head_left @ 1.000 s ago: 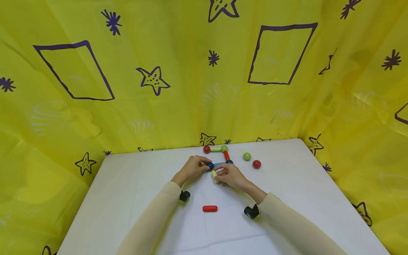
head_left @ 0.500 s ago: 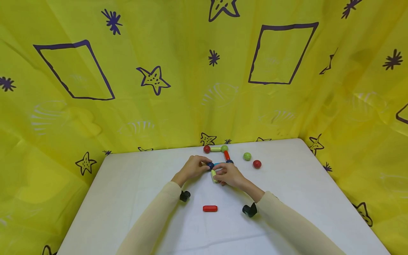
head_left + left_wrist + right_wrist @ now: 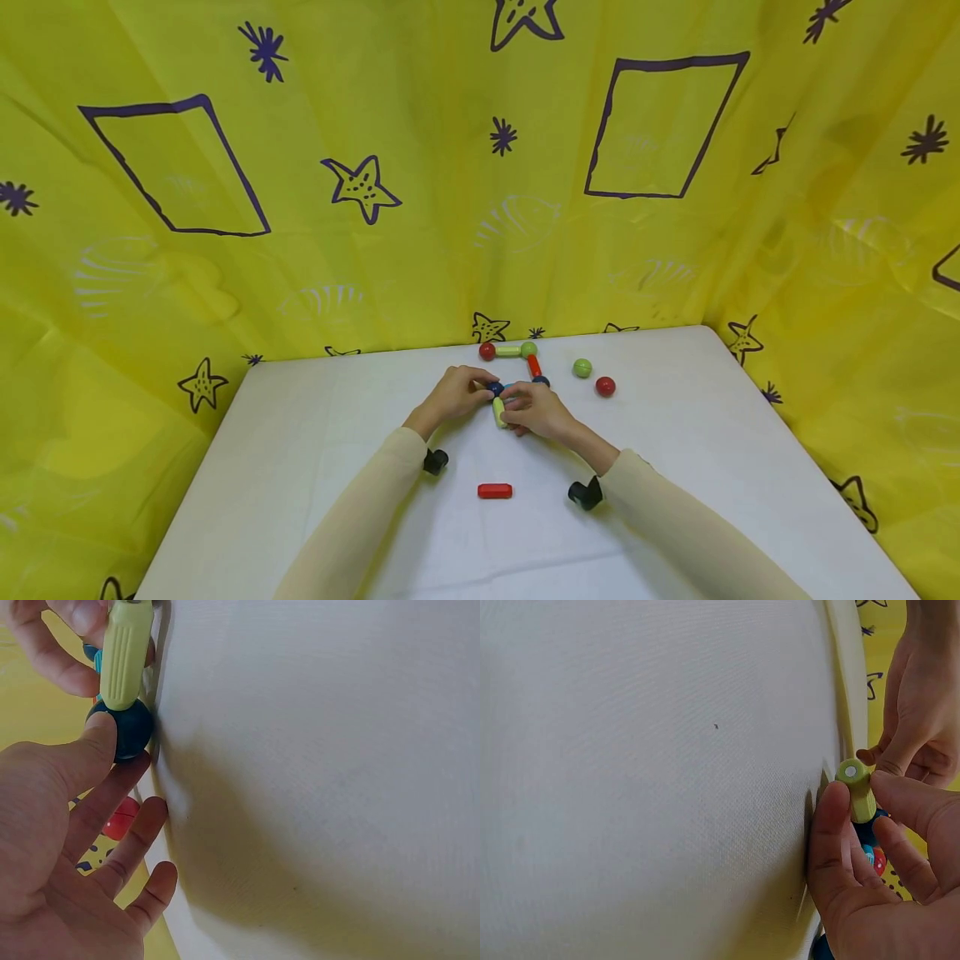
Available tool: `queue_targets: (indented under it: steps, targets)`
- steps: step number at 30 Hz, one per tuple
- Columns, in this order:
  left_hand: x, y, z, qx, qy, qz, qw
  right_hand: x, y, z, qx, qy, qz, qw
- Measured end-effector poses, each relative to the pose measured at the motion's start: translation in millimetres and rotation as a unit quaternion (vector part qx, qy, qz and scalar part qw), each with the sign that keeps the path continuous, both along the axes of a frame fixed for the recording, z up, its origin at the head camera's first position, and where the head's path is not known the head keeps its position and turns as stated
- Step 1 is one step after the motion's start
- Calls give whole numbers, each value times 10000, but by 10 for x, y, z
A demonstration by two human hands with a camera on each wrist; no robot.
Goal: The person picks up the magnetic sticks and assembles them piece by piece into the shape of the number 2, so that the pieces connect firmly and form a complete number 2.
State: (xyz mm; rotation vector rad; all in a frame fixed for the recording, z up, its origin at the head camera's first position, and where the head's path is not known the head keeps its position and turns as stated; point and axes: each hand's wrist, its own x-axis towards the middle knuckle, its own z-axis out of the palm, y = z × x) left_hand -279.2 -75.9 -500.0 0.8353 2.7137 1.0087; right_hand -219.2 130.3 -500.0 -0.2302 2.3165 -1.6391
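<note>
My left hand pinches a dark blue ball between thumb and index finger, its other fingers spread. In my right hand is a light green rod, gripped by thumb and fingers. One end of that rod touches the blue ball; its free end shows a small pale metal disc in the right wrist view. From the held ball a light blue rod, mostly covered by my right fingers, runs to a second dark blue ball. A red rod, a green ball, a pale green rod and a red ball continue the chain.
A loose green ball and a loose red ball lie right of the chain. Nearer the front lies a single red rod. The white tabletop meets a yellow patterned curtain at the back and sides.
My right hand has shifted slightly left, swinging the light green rod straighter below the blue ball. The left hand stays in place on the ball.
</note>
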Motion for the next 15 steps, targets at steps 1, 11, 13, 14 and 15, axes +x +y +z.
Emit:
queue_targets:
  steps: [1,11,13,14,15]
  targets:
    - [-1,-1,-1,-1,-8,4,10000,3,-1,2,-16,-9,1,10000]
    - [-8,2,-23,73,-17,12,10000,9,-22,-18,-59,-89,-103,9999]
    - [-5,2,-25,77,-33,32,10000,5,-35,-31,-65,-90,-149,9998]
    - [-5,2,-26,84,-43,39,9999,4,-41,-34,-53,-86,-171,9998]
    - [-4,2,-26,82,-57,42,9999,6,-48,-35,-36,-81,-197,9998]
